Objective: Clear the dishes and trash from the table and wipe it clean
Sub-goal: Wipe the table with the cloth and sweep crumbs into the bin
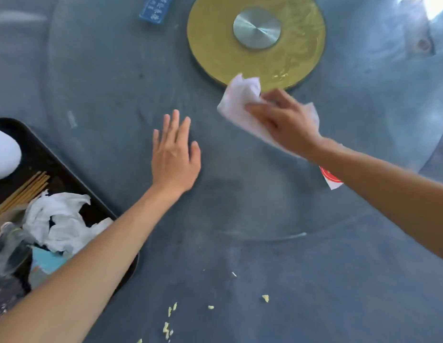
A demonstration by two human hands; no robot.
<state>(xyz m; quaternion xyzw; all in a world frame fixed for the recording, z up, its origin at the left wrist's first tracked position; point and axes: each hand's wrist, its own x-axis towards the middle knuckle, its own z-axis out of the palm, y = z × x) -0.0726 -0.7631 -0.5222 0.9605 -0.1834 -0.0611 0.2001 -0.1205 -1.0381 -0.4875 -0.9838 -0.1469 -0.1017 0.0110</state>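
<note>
My right hand [282, 118] presses a white cloth [240, 102] flat on the glass turntable [104, 100], just below the gold centre disc [299, 58]. My left hand [174, 154] lies flat and open on the glass, fingers spread, holding nothing. A black tray [49, 157] at the left edge holds crumpled white napkins [59, 219], wooden chopsticks [22, 191], a clear glass [7, 246] and a white dish [2, 154]. Several yellowish crumbs [169, 315] lie on the grey-blue table [314, 293] near the front.
A blue packet [156, 7] sits on the glass at the top. A red and white scrap of paper [333, 180] shows under my right forearm. A silver hub [256, 28] caps the gold disc.
</note>
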